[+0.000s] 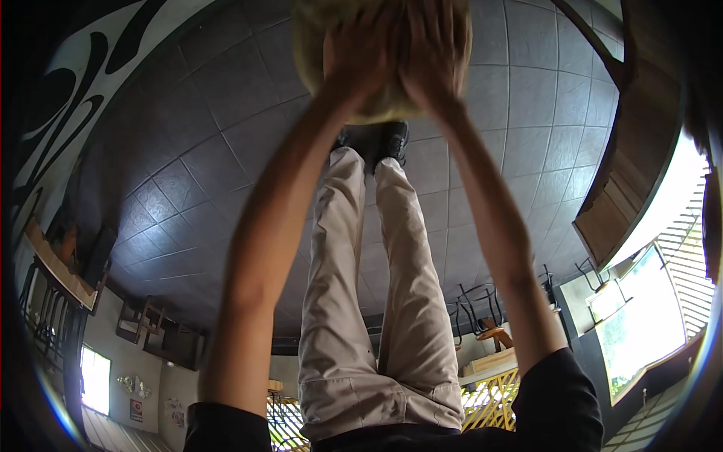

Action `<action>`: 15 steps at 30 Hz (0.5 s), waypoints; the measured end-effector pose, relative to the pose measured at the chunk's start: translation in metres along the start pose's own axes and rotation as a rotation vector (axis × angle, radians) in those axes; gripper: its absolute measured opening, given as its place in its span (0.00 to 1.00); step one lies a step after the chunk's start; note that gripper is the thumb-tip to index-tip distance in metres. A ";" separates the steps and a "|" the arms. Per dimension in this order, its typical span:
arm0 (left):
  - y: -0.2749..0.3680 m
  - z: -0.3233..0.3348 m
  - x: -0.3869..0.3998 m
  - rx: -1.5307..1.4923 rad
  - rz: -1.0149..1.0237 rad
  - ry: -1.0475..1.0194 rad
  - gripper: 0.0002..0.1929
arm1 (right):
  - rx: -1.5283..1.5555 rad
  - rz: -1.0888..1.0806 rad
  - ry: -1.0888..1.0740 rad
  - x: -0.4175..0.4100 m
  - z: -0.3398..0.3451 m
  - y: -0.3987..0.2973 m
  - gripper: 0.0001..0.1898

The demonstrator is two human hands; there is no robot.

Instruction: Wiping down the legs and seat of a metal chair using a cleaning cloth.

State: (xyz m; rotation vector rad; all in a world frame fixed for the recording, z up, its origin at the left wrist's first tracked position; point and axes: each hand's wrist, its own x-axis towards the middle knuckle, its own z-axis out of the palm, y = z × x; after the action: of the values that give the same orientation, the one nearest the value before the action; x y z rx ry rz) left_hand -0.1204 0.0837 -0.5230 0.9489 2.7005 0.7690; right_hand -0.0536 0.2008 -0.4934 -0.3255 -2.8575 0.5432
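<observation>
At the top of the head view is a rounded, yellowish-tan, soft-looking thing (pixel 384 108), cut off by the picture's edge. I cannot tell exactly what it is. My left hand (pixel 358 56) lies against its near face, fingers pointing away from me. Close beside it, my right hand (pixel 430 59) rests on the same thing in a similar pose. Shade and blur make the fingers hard to read, so whether they grip is unclear. Both arms are stretched out. Just past the thing's lower edge show my black shoes (pixel 398 138), below light beige trousers (pixel 361 271).
Dark grey floor tiles (pixel 214 118) surround my feet. A brown wooden piece of furniture (pixel 638 135) stands at the right. Metal-legged stools (pixel 480 308) appear upside down behind my legs. A wall with black curved shapes (pixel 62 107) is at upper left, and wooden furniture (pixel 62 265) at far left.
</observation>
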 end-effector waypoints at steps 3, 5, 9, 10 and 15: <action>0.019 -0.001 0.071 0.093 -0.223 -0.402 0.24 | -0.053 -0.038 0.124 0.062 0.025 0.060 0.19; -0.034 0.006 0.116 -0.073 -0.056 -0.063 0.23 | 0.021 0.089 0.000 0.101 0.052 0.053 0.18; 0.008 -0.014 0.065 -0.035 -0.418 -0.647 0.28 | 0.139 0.337 0.082 0.061 0.009 0.017 0.19; 0.008 -0.004 0.049 -0.032 -0.414 -0.633 0.28 | 0.032 0.225 0.245 0.046 0.009 0.011 0.20; 0.033 0.002 -0.076 0.083 0.008 0.128 0.32 | -0.017 0.241 0.092 -0.075 0.007 -0.008 0.32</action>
State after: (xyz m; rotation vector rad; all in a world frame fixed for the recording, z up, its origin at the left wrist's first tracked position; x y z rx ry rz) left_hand -0.0433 0.0589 -0.5076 0.9609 2.8606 0.7487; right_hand 0.0142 0.1717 -0.5094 -0.6856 -2.7520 0.5319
